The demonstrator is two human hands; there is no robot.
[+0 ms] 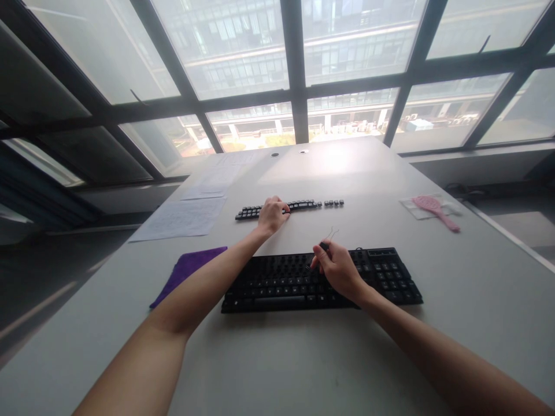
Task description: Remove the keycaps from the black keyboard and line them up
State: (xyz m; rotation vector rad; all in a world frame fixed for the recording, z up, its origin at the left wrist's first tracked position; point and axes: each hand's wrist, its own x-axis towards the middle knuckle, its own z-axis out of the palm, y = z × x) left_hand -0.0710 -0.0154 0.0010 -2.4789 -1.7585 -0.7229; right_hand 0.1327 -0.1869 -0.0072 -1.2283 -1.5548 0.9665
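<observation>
A black keyboard (277,303) lies across the table in front of me, with keycaps absent from part of its upper rows. Over its middle, my right hand (336,266) is closed around the black handle of a wire keycap puller (324,246), whose two wire prongs point up and away. Beyond the keyboard, loose black keycaps (249,212) stand in rows on the table. My left hand (273,215) reaches to the middle of these rows, its fingers pinched at a dark keycap (285,211), partly hidden by the fingers.
A purple cloth (186,271) lies left of the keyboard, partly under my left forearm. Sheets of paper (182,218) are spread at the table's left edge. On the right, a pink hairbrush (433,208) rests on a clear plastic bag (411,207). Windows (243,52) rise beyond the table.
</observation>
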